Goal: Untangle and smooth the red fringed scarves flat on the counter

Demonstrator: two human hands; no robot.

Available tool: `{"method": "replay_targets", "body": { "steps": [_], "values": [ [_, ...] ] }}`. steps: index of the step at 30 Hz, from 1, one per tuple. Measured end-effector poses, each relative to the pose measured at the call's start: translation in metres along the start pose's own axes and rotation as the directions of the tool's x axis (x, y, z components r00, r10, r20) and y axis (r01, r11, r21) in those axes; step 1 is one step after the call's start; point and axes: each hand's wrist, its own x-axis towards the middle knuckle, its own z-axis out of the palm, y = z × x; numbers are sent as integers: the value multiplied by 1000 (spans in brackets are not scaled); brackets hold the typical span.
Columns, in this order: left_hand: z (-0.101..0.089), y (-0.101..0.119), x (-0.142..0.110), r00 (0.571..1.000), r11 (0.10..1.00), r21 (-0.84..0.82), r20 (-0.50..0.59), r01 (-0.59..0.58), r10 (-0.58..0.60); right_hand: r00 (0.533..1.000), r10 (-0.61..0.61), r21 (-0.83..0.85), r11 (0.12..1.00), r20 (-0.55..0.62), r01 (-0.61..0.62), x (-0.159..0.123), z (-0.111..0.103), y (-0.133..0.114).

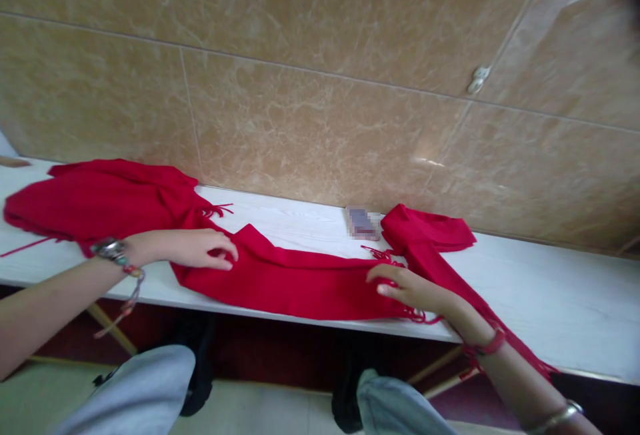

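A red scarf [300, 285] with fringed ends lies lengthwise on a narrow white table. My left hand [205, 248] rests at its left part, fingers bent and thumb apart, with red cloth showing in the gap. At the fringed right end is my right hand [400, 285], its fingers loosely curved and separate from the thumb. Neither hand shows cloth gripped in it. Left of the flat piece, a larger heap of red cloth [110, 202] with fringe reaches under my left wrist. Another red scarf [425, 232] lies folded on the right, one strip running down past my right forearm.
Behind the white table [550, 288] rises a tan marbled tile wall [310, 122] with a small white fitting [479, 80]. A blurred-out phone-like object [363, 223] lies near the wall. My knees [135, 388] are close to the table's front edge.
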Motion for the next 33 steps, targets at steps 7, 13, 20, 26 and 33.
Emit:
{"method": "replay_targets", "body": {
  "steps": [7,13,20,26,33],
  "values": [
    [61,39,64,954,976,108,-216,-191,210,949,158,-303,922,-273,-240,48,42,7],
    [79,-1,62,962,992,123,-274,43,-8,925,195,-358,880,-327,-312,47,57,18],
    [70,-42,62,969,989,61,-220,133,-116,927,168,-360,886,-334,-291,40,67,18],
    [40,-53,74,974,937,-310,-98,163,-202,929,189,-367,879,-317,-304,37,64,14],
    [23,-54,89,965,847,-526,-176,73,-192,905,378,-398,813,-197,-426,47,38,1]
  ]
}}
